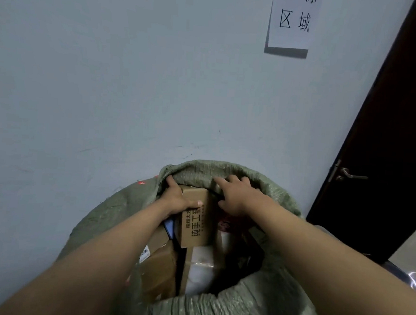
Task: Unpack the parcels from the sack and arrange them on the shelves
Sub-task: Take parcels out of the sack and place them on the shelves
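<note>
Two hands: left hand [178, 199] gripping box [197, 220], right hand [236, 198] beside.

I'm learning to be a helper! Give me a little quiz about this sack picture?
1. True or false: the left hand grips the printed cardboard box.
2. What colour is the sack? A) red B) green C) yellow
3. What is the right hand touching?

Key:
1. True; its thumb lies across the box.
2. B.
3. The sack's far rim, beside the box; its grip is unclear.
</note>
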